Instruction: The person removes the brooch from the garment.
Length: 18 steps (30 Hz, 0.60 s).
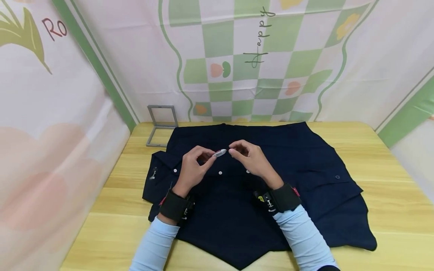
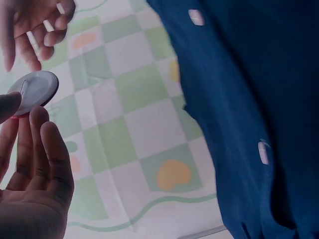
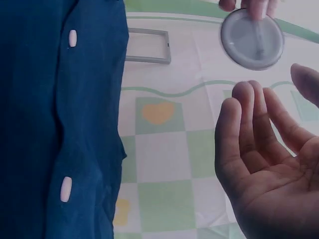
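My left hand (image 1: 194, 165) pinches a round pin badge (image 1: 219, 153) by its edge, thumb against the back and fingers beneath. In the left wrist view the pale back of the badge (image 2: 44, 90) shows a thin metal pin, with a bit of red along the lower rim. Just right of the badge is my right hand (image 1: 253, 161), holding nothing. Its fingers (image 3: 234, 134) are loosely bent and its thumb stands apart from them, a small gap from the badge. Below both hands a dark navy shirt (image 1: 230, 210) with white buttons (image 1: 220, 172) lies spread out.
A grey hinged frame (image 1: 156, 144) stands unfolded at the table's back left corner, beside the shirt. The wooden table (image 1: 390, 162) shows around the cloth. Behind it hangs a green-and-white checked curtain (image 1: 242, 88). Black bands (image 1: 287, 197) wrap both wrists.
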### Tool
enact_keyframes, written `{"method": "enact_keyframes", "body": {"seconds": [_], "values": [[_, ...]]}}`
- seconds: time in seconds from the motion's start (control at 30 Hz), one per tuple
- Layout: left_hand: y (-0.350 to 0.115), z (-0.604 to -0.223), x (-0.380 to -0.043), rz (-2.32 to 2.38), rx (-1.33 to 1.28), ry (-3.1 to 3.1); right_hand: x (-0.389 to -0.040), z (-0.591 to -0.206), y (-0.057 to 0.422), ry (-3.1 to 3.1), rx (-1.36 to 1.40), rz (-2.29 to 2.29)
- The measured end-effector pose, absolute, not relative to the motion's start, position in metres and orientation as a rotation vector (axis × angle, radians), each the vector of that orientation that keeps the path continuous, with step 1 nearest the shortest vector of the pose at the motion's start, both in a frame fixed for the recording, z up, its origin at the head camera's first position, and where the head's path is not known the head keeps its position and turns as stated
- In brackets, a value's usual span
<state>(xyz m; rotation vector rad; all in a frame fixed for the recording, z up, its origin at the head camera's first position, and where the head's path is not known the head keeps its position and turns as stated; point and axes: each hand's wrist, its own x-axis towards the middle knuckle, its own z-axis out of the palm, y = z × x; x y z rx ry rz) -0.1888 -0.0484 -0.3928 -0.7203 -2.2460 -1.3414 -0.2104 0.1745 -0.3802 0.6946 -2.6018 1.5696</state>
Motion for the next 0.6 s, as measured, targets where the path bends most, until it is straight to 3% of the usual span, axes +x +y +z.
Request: {"method": "enact_keyframes", "body": {"seconds": [0.6], "values": [[-0.040, -0.406, -0.196, -1.169, -0.762, -2.199, -0.217, -0.382, 0.181, -2.709, 0.367, 2.043]]}}
